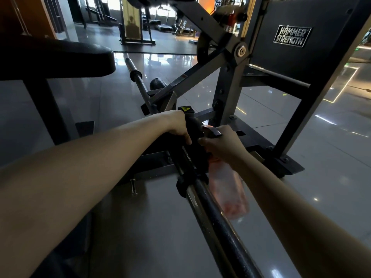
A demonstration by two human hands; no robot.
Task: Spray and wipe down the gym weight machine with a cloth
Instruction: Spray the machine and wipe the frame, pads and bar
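A dark Hammer Strength weight machine (289,37) fills the right and centre. Its long black lever bar (212,223) runs from the bottom edge up to my hands. My left hand (177,125) lies over the bar with its fingers curled onto a dark bundle that looks like the cloth (195,128). To the right of the bar, my right hand (220,145) grips the neck of a translucent pinkish spray bottle (228,193). The bottle's body hangs down beside the bar, and its dark nozzle points at the cloth. The cloth's shape is hard to make out in the dim light.
A black padded seat (60,57) on a post stands at the left. A loose barbell (134,71) lies on the glossy tiled floor (301,177) behind the machine. The machine's base plate (285,165) sits to the right, with more gym equipment far back.
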